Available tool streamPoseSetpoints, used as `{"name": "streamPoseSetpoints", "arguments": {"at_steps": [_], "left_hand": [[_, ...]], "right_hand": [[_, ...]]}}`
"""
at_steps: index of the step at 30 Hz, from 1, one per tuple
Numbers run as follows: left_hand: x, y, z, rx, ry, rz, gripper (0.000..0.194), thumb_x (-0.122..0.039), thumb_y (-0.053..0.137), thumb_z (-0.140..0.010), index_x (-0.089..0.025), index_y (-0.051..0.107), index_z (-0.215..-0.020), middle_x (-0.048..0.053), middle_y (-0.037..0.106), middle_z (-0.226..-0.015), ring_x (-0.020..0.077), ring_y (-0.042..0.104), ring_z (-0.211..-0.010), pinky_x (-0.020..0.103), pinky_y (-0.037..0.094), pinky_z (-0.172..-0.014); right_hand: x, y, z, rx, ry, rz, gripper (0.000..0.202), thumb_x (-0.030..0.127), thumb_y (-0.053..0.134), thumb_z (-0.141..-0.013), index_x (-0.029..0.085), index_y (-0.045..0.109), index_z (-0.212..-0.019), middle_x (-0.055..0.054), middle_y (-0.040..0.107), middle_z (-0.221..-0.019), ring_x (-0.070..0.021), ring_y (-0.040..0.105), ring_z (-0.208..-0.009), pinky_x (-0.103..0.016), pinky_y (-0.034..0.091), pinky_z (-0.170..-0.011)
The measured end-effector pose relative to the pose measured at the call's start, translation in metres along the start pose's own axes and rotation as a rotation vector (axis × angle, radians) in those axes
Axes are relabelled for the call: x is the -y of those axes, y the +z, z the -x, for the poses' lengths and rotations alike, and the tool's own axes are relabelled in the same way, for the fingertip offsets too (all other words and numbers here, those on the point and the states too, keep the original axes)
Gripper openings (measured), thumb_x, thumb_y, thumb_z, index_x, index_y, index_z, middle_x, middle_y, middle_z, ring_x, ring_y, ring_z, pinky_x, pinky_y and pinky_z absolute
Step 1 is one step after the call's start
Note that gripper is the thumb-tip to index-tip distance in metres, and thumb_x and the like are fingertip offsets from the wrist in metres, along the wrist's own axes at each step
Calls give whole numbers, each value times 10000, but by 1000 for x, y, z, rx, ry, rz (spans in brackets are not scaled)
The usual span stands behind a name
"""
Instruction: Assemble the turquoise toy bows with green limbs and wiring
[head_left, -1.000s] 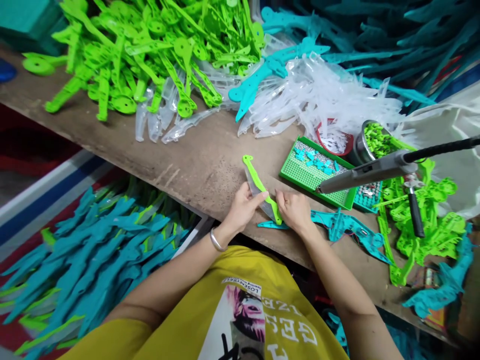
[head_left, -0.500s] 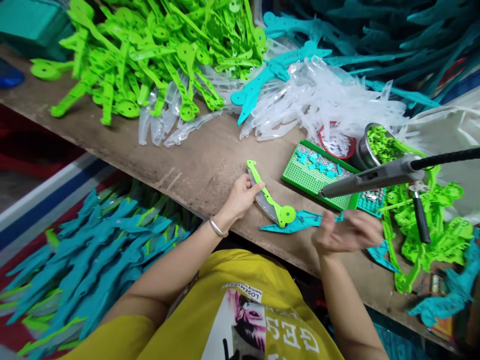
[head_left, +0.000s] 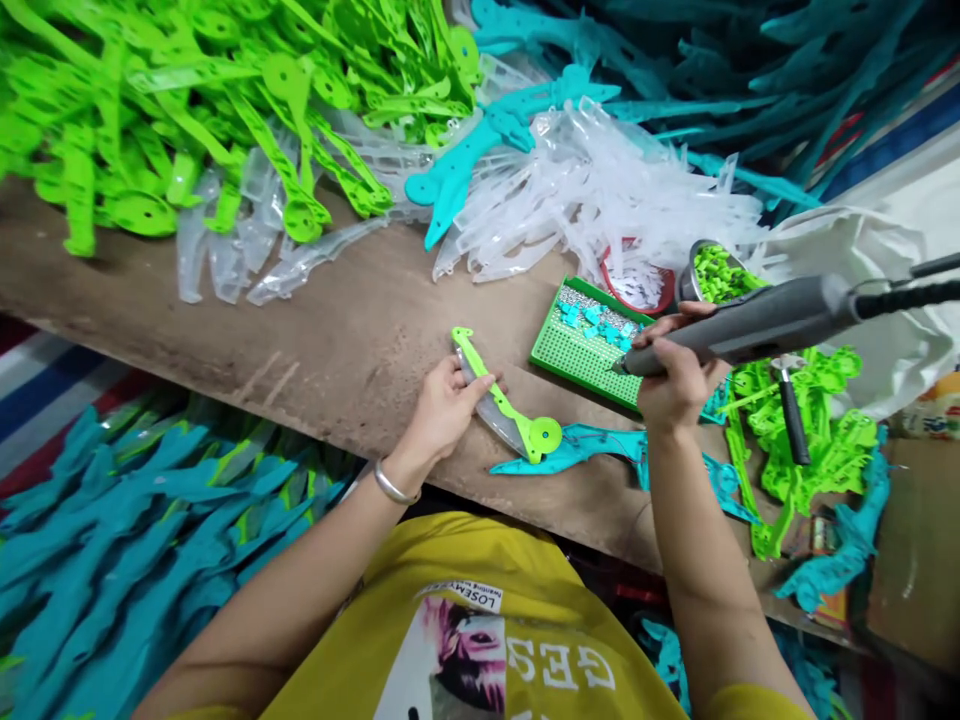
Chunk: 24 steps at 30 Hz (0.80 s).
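My left hand pinches a lime-green plastic piece with a clear blade-like strip along its side. The piece's round end rests over a long turquoise plastic part lying at the table edge. My right hand is wrapped round a grey electric screwdriver near its front end. The screwdriver's tip points left, above a green perforated tray that holds small turquoise pieces and shiny screws.
Lime-green parts heap at the back left, beside clear strips. A red bowl and a metal bowl hold small pieces. More green parts lie right, near a black handle. Turquoise parts fill the space below left.
My right hand has risen from the turquoise part and taken hold of the hanging electric screwdriver. My left hand still holds the green piece. The whole view has shifted to the right.
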<state>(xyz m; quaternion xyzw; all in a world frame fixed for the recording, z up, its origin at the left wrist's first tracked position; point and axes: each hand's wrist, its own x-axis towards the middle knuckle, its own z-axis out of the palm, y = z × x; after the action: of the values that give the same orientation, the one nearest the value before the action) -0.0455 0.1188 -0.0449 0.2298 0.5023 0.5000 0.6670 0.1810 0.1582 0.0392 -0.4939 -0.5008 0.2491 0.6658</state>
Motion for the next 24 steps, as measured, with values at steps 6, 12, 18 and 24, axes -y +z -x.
{"name": "streamPoseSetpoints", "arguments": {"at_steps": [6,12,18,24], "left_hand": [[-1,0,3,-8,-1,-19,649,-385,943,-621,-168,540,-1080,71,776,-971,229,787,-805,333,646,-704],[0,0,3,-11,18,-41,676,-453,946,-613,-170,530,-1064,62,774,-933,234,785,-778,337,644,-698],[0,0,3,-11,19,-48,675,-459,950,-604,-173,534,-1052,61,772,-927,229,780,-770,334,639,-687],[1,2,3,-15,33,-49,648,-438,932,-625,-172,540,-1066,46,763,-913,213,773,-783,315,630,-690]], "right_hand": [[-45,7,-11,-96,-16,134,348,530,669,-851,237,550,-997,93,483,-576,-143,567,-496,-324,507,-591],[-57,4,-14,-120,-24,76,312,469,686,-839,233,545,-985,105,486,-557,-130,567,-477,-290,501,-563],[-63,4,-16,-99,14,144,310,515,643,-833,249,498,-898,91,465,-567,-139,553,-464,-309,505,-528],[-49,7,-20,-116,-14,62,255,424,670,-826,249,519,-935,99,467,-552,-134,523,-456,-307,478,-534]]}}
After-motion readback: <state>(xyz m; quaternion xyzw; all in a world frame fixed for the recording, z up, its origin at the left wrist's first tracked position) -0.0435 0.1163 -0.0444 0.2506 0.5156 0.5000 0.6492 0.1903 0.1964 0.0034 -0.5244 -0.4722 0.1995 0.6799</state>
